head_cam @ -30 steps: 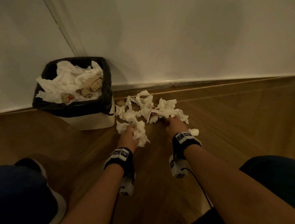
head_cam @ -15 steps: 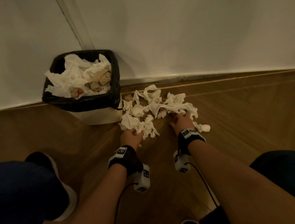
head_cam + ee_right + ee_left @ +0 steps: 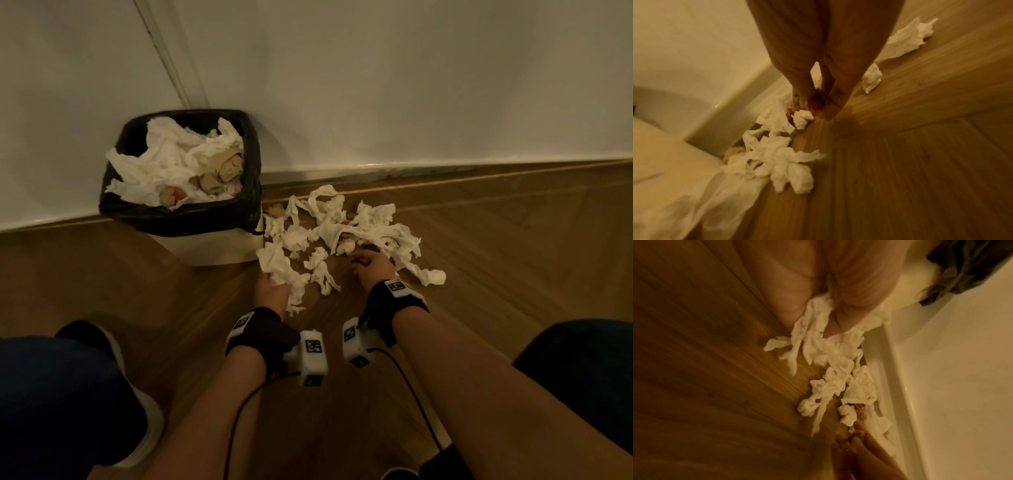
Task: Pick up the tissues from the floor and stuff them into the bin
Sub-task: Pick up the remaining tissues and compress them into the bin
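Observation:
A white bin (image 3: 212, 247) with a black liner stands in the corner, heaped to the rim with crumpled tissues (image 3: 178, 164). Right of it, several white tissues (image 3: 363, 226) lie scattered on the wooden floor. My left hand (image 3: 274, 282) grips a white tissue clump (image 3: 275, 263) at the pile's near left edge; the left wrist view shows the fingers (image 3: 840, 316) curled round the clump (image 3: 813, 331). My right hand (image 3: 363, 261) sits at the pile's near edge. In the right wrist view its fingertips (image 3: 830, 105) pinch a brown-red stained scrap (image 3: 815, 101).
A white wall with a baseboard (image 3: 445, 168) runs behind the pile. One stray tissue (image 3: 430, 275) lies right of my right hand. My left shoe (image 3: 140, 411) and right knee (image 3: 582, 363) frame the bare floor near me. Cables trail from both wrist cameras.
My left hand has closed round the near-left clump and turned sideways. The right hand stays at the pile's near edge. The view has shifted so the bin sits further right.

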A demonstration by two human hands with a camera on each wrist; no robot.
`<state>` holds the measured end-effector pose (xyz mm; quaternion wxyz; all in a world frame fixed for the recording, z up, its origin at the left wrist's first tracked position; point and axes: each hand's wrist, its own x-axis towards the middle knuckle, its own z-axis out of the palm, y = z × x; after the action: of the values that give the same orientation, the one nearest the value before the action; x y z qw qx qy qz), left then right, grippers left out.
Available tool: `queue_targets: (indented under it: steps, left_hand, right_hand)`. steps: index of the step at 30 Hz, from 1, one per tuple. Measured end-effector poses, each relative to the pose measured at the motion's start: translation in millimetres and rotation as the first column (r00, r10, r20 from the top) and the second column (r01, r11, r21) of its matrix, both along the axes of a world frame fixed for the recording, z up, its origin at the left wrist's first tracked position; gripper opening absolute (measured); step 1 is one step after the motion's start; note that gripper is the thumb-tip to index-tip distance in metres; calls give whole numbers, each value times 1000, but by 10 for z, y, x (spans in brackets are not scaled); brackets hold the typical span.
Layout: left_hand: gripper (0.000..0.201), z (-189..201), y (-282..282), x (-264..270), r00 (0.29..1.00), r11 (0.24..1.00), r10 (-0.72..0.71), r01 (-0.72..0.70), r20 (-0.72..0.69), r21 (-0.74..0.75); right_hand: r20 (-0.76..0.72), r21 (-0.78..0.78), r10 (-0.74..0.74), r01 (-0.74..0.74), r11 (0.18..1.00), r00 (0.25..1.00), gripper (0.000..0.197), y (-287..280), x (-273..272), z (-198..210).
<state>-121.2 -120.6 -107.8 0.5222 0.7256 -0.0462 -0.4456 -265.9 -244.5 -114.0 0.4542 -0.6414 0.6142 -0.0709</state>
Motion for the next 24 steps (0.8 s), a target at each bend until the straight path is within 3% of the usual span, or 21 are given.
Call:
queue_targets:
  steps: [3, 6, 9, 15, 18, 20, 22, 24]
  left_hand:
    - [58, 8, 24, 12, 985, 994, 85, -93, -152, -48]
    - [40, 58, 23, 32, 955, 983, 108, -143, -276, -111]
    - [26, 102, 12, 55, 946, 977, 111, -160, -306, -140]
    - [35, 210, -78, 44, 967, 979, 94, -134, -237, -156]
    - [39, 340, -150, 32, 952, 981, 28, -85, -305, -174]
    - [50, 507, -184, -5, 922, 968, -73, -25, -379, -248]
    - [61, 611, -227, -23, 945, 972, -107, 34, -309, -233]
    - [54, 654, -253, -21, 987, 985, -108, 89, -121, -150]
  right_hand:
    - [167, 143, -92, 68, 987, 982, 28, 43, 11, 4]
    - [322, 304, -198, 97, 948, 926, 28, 104, 36, 61]
    - [400, 421, -270, 86, 903, 876, 28, 148, 66, 149]
    - [391, 422, -244, 63, 904, 887, 34, 160, 141, 216]
    - [394, 457, -306, 104, 884, 867, 19, 163, 201, 277]
    - [394, 426, -288, 104, 899, 873, 19, 159, 211, 306]
    - [398, 352, -237, 91, 931, 886, 17, 152, 206, 322]
    - [418, 292, -191, 68, 954, 888, 11, 150, 209, 379]
